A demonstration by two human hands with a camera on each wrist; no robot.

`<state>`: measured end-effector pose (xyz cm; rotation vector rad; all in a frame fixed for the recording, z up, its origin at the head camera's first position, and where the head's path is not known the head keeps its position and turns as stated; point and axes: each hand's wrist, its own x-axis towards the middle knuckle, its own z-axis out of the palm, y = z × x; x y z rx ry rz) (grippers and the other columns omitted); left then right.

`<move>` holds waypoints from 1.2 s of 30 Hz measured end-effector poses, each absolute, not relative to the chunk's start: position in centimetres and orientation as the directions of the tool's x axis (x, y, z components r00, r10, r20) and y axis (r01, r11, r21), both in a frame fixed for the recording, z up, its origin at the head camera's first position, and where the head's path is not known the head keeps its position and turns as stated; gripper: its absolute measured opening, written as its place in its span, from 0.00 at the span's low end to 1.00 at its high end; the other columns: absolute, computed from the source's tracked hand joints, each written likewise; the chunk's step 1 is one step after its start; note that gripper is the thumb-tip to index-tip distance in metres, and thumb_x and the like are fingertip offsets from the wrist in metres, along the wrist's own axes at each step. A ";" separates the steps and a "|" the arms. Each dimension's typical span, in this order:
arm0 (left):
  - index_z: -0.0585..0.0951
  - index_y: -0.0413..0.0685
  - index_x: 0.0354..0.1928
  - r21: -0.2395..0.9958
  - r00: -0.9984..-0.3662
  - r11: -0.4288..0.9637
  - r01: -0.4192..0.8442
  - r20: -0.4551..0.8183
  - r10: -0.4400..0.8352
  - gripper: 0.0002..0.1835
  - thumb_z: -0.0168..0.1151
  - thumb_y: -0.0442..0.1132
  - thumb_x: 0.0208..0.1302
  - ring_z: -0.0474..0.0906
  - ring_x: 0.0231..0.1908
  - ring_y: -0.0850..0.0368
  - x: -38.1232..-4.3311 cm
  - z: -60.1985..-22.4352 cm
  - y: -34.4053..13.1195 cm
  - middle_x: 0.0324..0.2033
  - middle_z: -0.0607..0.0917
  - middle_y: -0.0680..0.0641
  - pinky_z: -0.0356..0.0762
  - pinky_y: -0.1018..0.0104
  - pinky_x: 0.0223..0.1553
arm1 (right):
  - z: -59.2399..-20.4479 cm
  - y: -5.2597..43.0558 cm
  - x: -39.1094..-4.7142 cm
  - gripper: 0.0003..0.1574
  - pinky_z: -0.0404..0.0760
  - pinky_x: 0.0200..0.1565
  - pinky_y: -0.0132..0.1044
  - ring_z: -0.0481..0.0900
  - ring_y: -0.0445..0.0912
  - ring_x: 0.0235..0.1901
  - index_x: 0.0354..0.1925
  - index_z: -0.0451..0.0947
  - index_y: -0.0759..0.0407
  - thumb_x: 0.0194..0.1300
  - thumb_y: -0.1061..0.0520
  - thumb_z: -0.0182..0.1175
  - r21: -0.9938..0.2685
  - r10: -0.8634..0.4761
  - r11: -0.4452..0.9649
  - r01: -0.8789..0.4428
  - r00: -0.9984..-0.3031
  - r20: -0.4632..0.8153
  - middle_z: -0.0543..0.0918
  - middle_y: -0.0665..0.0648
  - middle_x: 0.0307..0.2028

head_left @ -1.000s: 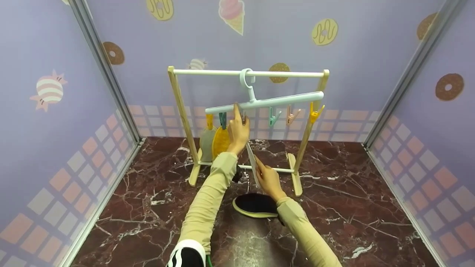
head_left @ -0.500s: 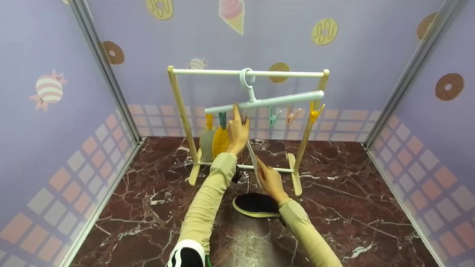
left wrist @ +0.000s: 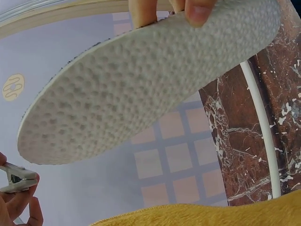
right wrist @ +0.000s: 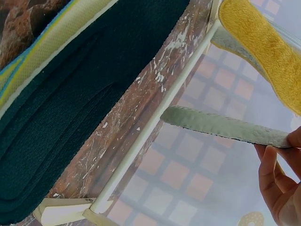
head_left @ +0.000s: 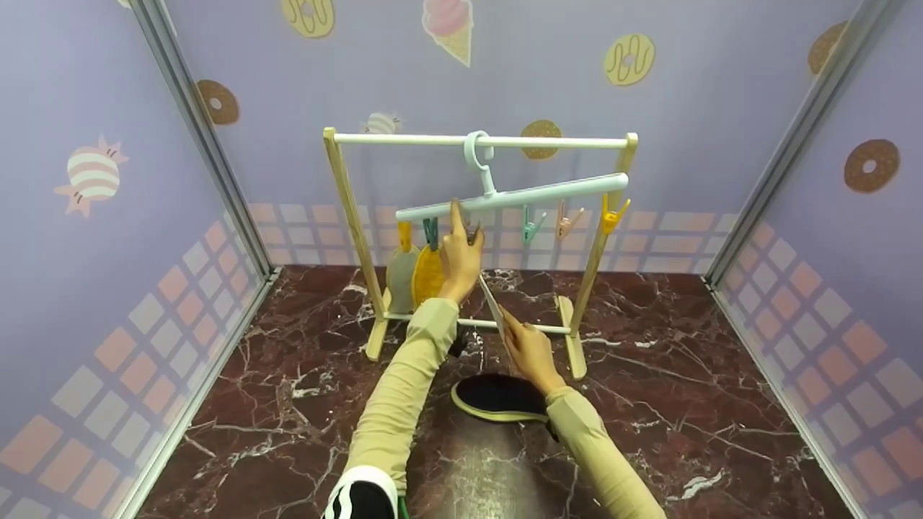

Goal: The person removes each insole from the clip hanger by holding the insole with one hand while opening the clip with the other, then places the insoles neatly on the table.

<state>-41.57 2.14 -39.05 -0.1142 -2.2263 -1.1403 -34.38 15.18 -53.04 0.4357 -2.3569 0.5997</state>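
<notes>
Pinching the pale, dimpled insole [left wrist: 141,75] near the middle of its long edge, my right hand [head_left: 530,349] has fingers and thumb on opposite faces; my left hand [head_left: 461,256], at 11 o'clock from it, grips a pale clip [left wrist: 21,179] below the hanger [head_left: 548,191], index finger pointing up at the bar. The insole sits between my hands, nearly edge-on to my eyes, upper end towards 11 o'clock, lower end towards 5. That upper, rounded end is near the clip but apart from it. I'd judge it light and springy, stiff enough to keep its shape from one pinch, yet likely to bend if squeezed hard. Its bumps should resist slipping, and nothing about it looks fragile. Mid-edge seems a sensible hold, since it leaves the rounded end bare; a grip closer to that end would probably curb any twisting. At 8 o'clock from my left hand, a yellow insole [head_left: 427,277] and a grey insole [head_left: 401,281] hang clipped by their ends.
</notes>
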 end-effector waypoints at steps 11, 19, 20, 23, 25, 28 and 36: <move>0.53 0.52 0.68 0.705 -0.789 0.610 0.362 0.581 -0.203 0.36 0.56 0.40 0.59 0.74 0.17 0.51 -41.9 -39.6 1.9 0.20 0.80 0.40 0.71 0.64 0.18 | -53.1 15.7 -34.2 0.18 0.74 0.23 0.46 0.77 0.52 0.21 0.46 0.78 0.53 0.54 0.61 0.58 -0.324 -0.125 0.849 -0.418 -0.754 0.644 0.80 0.57 0.21; 0.54 0.55 0.67 0.694 -0.785 0.631 0.346 0.582 -0.210 0.35 0.57 0.43 0.59 0.73 0.16 0.51 -41.9 -39.9 1.6 0.19 0.79 0.42 0.70 0.65 0.17 | -52.9 16.2 -33.9 0.14 0.75 0.24 0.43 0.78 0.49 0.23 0.40 0.81 0.56 0.51 0.62 0.60 -0.309 -0.123 0.849 -0.429 -0.729 0.674 0.81 0.57 0.23; 0.54 0.55 0.67 0.691 -0.783 0.634 0.346 0.585 -0.211 0.35 0.57 0.43 0.59 0.73 0.16 0.51 -41.9 -39.9 1.5 0.19 0.79 0.41 0.70 0.65 0.17 | -52.9 16.2 -33.8 0.13 0.75 0.24 0.43 0.78 0.49 0.23 0.39 0.81 0.56 0.51 0.62 0.60 -0.302 -0.123 0.851 -0.430 -0.722 0.681 0.81 0.57 0.23; 0.55 0.56 0.67 0.681 -0.778 0.651 0.335 0.589 -0.217 0.35 0.57 0.43 0.59 0.75 0.18 0.50 -41.9 -39.9 1.4 0.21 0.80 0.41 0.70 0.63 0.17 | -52.8 16.4 -33.7 0.13 0.75 0.24 0.42 0.77 0.49 0.23 0.38 0.81 0.56 0.50 0.62 0.61 -0.283 -0.122 0.855 -0.434 -0.700 0.704 0.81 0.56 0.22; 0.56 0.57 0.66 0.675 -0.773 0.660 0.328 0.594 -0.223 0.35 0.58 0.43 0.58 0.76 0.20 0.49 -41.9 -39.9 1.4 0.23 0.81 0.41 0.71 0.61 0.19 | -52.8 16.6 -33.6 0.12 0.75 0.24 0.42 0.77 0.49 0.24 0.37 0.81 0.56 0.50 0.62 0.62 -0.277 -0.118 0.858 -0.433 -0.691 0.713 0.81 0.56 0.22; 0.57 0.58 0.66 0.667 -0.767 0.669 0.327 0.601 -0.224 0.35 0.58 0.43 0.57 0.78 0.22 0.48 -41.9 -39.9 1.3 0.26 0.83 0.40 0.72 0.60 0.21 | -52.9 16.9 -33.5 0.12 0.76 0.25 0.42 0.77 0.49 0.25 0.36 0.81 0.56 0.50 0.62 0.62 -0.273 -0.117 0.859 -0.433 -0.686 0.718 0.82 0.56 0.23; 0.55 0.59 0.66 0.681 -0.773 0.630 0.373 0.604 -0.195 0.37 0.59 0.39 0.56 0.77 0.19 0.50 -41.9 -40.0 1.1 0.33 0.83 0.38 0.72 0.65 0.18 | -53.2 18.1 -33.1 0.12 0.75 0.31 0.39 0.75 0.48 0.26 0.35 0.82 0.59 0.47 0.64 0.62 -0.242 -0.143 0.845 -0.477 -0.639 0.756 0.84 0.53 0.25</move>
